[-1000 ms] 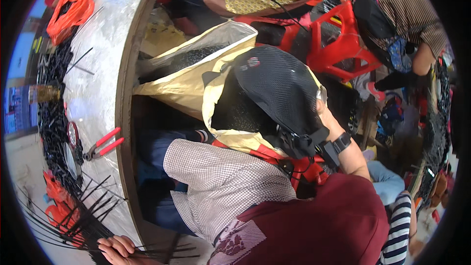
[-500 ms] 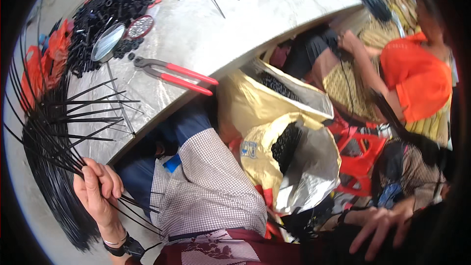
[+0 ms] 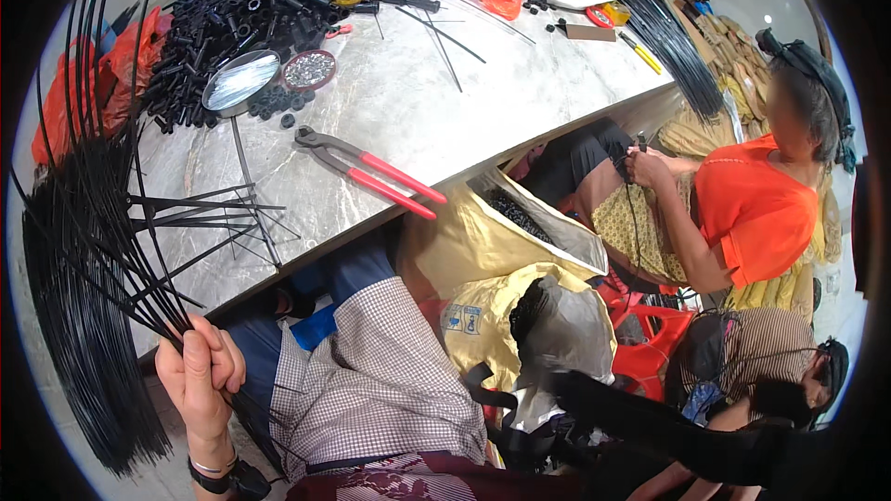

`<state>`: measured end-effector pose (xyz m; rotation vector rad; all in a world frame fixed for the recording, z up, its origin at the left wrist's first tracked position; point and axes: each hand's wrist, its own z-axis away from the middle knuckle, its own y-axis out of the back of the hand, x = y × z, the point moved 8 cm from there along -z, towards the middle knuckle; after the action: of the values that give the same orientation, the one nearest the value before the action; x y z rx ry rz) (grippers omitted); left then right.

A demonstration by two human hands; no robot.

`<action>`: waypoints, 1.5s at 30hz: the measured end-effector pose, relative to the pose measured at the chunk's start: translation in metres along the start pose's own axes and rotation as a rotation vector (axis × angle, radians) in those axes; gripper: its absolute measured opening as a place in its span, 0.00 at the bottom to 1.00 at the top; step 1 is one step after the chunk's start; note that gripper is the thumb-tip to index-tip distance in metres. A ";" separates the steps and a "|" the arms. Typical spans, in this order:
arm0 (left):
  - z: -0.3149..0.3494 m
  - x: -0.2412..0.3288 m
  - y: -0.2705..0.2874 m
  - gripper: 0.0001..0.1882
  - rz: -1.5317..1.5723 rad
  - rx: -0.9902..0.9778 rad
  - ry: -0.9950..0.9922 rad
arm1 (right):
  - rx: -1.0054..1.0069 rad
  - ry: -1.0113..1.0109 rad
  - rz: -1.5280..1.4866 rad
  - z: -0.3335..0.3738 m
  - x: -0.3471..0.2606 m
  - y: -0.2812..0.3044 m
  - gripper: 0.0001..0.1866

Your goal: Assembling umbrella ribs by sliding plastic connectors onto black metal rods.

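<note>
My left hand [image 3: 200,371] is closed around a bunch of thin black strips [image 3: 153,311], which fan upward and leftward, their lower ends passing over my lap. Beside it, a thick bundle of long black strips [image 3: 83,343] hangs over the table's left edge. Several loose strips [image 3: 204,213] stick out over the tabletop. At the lower right, my right hand [image 3: 682,482] shows only in part behind dark straps [image 3: 650,408]; its fingers are blurred and mostly hidden. End-cutting pincers [image 3: 371,173] with red handles lie on the table, apart from both hands.
Black tubular parts [image 3: 251,28] heap on the marble table [image 3: 520,83], near a dish of pale strips [image 3: 241,82] and a dish of small metal pieces [image 3: 309,70]. Yellow sacks [image 3: 483,315] stand right of my lap. A person in orange [image 3: 752,204] and another in stripes [image 3: 752,343] sit right.
The view has shifted, bringing more of the table's far side into sight. My left hand keeps its hold on the strips. The right hand has dropped lower, and dark straps now cross before it.
</note>
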<state>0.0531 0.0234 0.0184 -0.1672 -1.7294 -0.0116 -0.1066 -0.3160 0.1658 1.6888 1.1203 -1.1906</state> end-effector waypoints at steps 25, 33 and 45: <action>-0.008 0.015 -0.006 0.13 -0.026 0.214 -0.020 | 0.642 0.107 0.077 0.099 0.021 -0.064 0.14; -0.018 0.014 -0.023 0.12 0.207 0.053 -0.103 | 1.614 -0.172 -0.250 0.179 0.143 -0.110 0.22; 0.010 0.024 -0.042 0.17 0.296 0.074 -0.007 | 1.710 -0.238 -0.454 0.221 0.256 -0.121 0.57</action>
<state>0.0342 -0.0142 0.0435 -0.3670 -1.6943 0.2708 -0.2376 -0.4250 -0.1503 2.2323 0.0736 -3.0130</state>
